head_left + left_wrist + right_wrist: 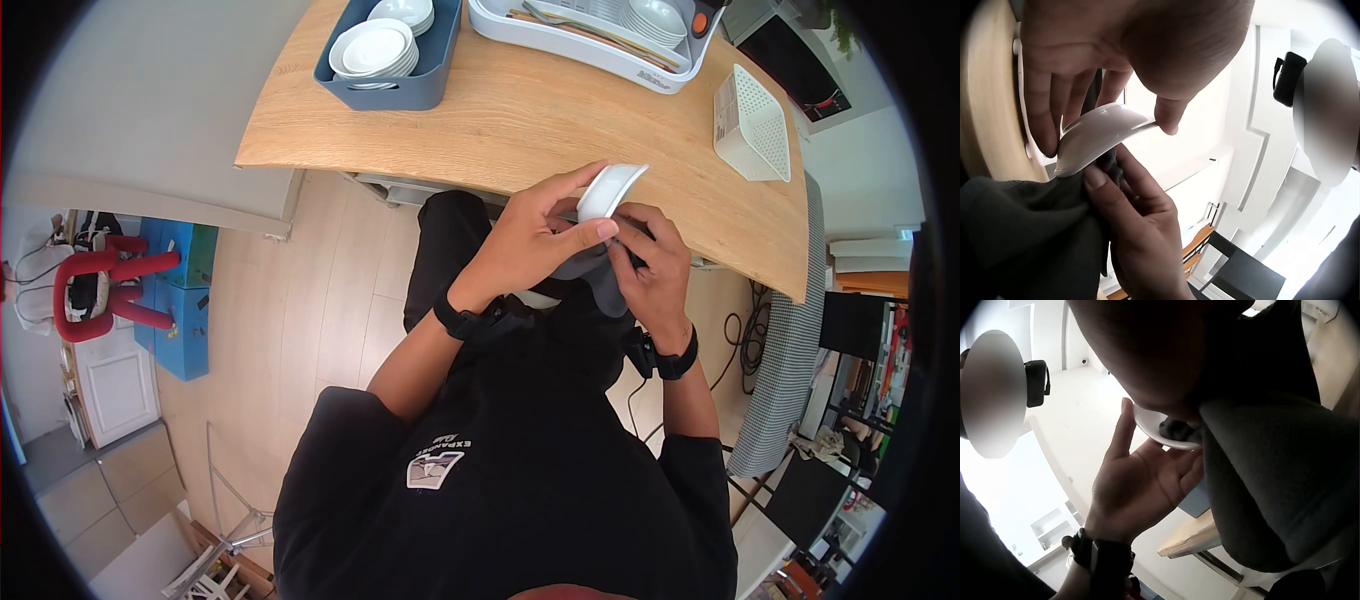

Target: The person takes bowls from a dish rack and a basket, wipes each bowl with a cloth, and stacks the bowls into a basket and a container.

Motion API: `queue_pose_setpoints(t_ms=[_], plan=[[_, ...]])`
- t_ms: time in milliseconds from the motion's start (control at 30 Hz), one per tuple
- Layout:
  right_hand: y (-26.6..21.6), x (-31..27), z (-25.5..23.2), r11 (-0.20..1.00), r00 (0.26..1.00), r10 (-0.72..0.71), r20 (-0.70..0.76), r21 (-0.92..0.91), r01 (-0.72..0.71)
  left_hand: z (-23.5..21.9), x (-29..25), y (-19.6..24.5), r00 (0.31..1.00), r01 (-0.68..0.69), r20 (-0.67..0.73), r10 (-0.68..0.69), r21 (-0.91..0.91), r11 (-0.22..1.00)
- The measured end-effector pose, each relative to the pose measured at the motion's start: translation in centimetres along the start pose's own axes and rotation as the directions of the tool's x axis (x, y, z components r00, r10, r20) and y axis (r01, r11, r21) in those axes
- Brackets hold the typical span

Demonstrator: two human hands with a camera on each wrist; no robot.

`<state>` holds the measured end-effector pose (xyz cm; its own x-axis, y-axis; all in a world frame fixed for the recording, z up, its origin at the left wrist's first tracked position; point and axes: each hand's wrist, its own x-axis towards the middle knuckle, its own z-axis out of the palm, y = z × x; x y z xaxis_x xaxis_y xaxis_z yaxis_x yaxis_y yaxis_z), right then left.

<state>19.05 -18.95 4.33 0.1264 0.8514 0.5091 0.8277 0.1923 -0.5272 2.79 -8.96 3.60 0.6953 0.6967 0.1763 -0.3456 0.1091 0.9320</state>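
My left hand (525, 240) holds a small white dish (607, 190) on its side by the rim, over the table's near edge. Thumb and fingers sit at opposite edges of it in the left wrist view. My right hand (658, 265) grips a dark grey cloth (1029, 231), which hangs down below the fingers. In the right wrist view a bunched part of the cloth (1179, 430) lies inside the dish's hollow. The right fingertips are partly hidden behind the dish and cloth.
A wooden table (540, 120) lies ahead. On it stand a blue-grey tub (400, 97) with stacked white dishes, a white dish rack (570, 48) holding bowls and chopsticks, and a white perforated basket (735, 140) at the right. Cables (745, 340) lie on the floor.
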Motion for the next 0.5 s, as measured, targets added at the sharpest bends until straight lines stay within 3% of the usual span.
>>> queue_pose_setpoints(t_ms=[233, 300, 400, 500], plan=[[-0.4, 0.8, -0.8, 0.998, 0.989, -0.045, -0.142, -0.048, 0.039, 0.1, -0.4, 0.6, 0.999, 0.035, 0.026, -0.038, 0.123, 0.992], [-0.1, 0.9, -1.1, 0.994, 0.983, -0.081, -0.166, -0.084, 0.068, 0.0, -0.5, 1.1, 0.996, 0.076, 0.033, -0.086, 0.24, 0.968], [0.5, 1.1, -1.1, 0.994, 0.982, -0.071, -0.174, -0.094, 0.055, -0.3, -0.6, 1.9, 0.984, 0.165, 0.027, -0.176, 0.237, 0.957], [1.1, 0.7, -1.5, 0.989, 0.992, -0.056, -0.115, -0.143, 0.039, -1.0, -0.5, 1.9, 0.994, 0.103, -0.043, -0.096, 0.203, 0.974]])
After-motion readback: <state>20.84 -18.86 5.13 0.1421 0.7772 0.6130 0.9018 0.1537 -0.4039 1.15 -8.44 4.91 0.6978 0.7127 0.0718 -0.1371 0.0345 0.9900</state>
